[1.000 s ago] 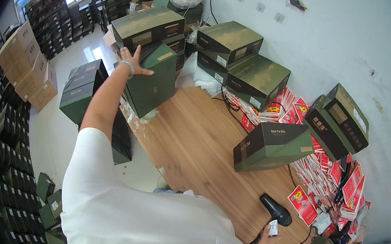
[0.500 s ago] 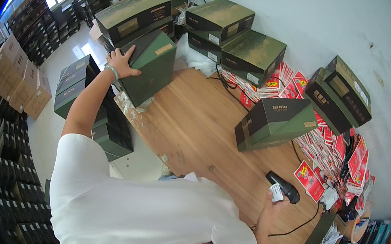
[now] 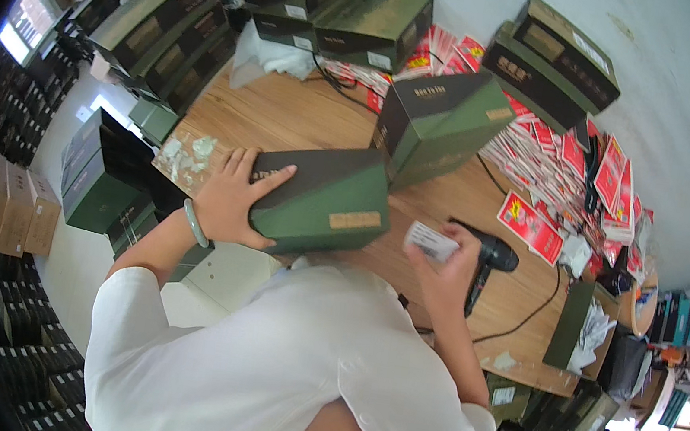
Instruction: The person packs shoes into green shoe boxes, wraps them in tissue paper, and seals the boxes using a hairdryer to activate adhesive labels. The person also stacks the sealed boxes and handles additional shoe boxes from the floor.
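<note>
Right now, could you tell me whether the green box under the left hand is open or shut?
Shut: the green box shows unbroken faces with no raised flap, and the left hand rests against its end.

Left arm: I have it reaching up from the frame's lower left, white sleeve down to the elbow, forearm bare, a pale green bangle at the wrist.
Left hand: left of centre, flat, fingers spread.
Right arm: bent at lower right.
Right hand: right of centre, fingers curled, pinching.
</note>
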The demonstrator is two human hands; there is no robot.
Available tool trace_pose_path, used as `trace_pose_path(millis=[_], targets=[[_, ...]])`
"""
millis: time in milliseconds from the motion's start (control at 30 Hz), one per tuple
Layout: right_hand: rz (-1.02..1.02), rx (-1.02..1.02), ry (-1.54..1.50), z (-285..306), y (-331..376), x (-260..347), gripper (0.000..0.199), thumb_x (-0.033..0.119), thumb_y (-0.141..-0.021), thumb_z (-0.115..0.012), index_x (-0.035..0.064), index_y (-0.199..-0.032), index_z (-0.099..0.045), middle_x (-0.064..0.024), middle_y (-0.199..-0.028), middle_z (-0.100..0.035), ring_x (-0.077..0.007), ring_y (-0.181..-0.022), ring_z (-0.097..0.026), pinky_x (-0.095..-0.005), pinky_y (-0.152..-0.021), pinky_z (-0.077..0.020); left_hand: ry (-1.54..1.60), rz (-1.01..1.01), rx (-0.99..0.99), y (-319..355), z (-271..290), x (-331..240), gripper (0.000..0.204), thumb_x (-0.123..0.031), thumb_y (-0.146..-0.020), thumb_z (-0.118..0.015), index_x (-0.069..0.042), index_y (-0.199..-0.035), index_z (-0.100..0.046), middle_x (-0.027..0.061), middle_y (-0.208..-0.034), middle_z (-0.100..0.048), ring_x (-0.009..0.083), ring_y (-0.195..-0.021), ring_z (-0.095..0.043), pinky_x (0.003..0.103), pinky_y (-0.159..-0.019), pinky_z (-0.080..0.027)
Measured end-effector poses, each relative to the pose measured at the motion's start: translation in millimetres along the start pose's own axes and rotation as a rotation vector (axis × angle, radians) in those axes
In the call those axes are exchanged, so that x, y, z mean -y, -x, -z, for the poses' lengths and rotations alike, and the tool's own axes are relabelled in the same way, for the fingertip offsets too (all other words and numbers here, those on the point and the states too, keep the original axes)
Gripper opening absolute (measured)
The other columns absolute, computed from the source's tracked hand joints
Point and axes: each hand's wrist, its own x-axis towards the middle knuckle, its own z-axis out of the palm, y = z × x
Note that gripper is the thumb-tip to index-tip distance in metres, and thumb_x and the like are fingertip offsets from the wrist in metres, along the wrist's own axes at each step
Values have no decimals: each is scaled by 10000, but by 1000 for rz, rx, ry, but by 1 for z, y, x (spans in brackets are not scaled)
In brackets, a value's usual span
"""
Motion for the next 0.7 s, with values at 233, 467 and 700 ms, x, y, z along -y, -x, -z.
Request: trace_pose_path(millis=[233,467,700], targets=[[-33,195,-7,-13,5,19,584,228,-746,-815,-1,-1047,-370,-157,-1157,-423,-254,-1064,-447,-372,-915,-403,37,-152,-72,-11,-16,-38,1062,-568,-529,-766,-213,-1451,-378,358,-1336,-334,504,-1219,-353,610,-1073,-217],[43,239,135,-19,-1,30,572,250,-749,-807,15,-1011,-357,-180,-1166,-397,-295,-1100,-369,-383,-909,-375,173,-172,-16,-18,-14,-58,1054,-538,-588,-783,-233,-1481,-313,300,-1495,-211,475,-1365,-247,616,-1095,-183],[-36,305,128,-20,0,38,573,205,-746,-809,5,-1015,-345,-228,-1261,-293,-370,-1198,-339,-415,-924,-404,113,-217,24,-23,-17,-75,981,-511,-625,-782,-329,-1470,-319,255,-1511,-218,457,-1372,-254,641,-1088,-192]])
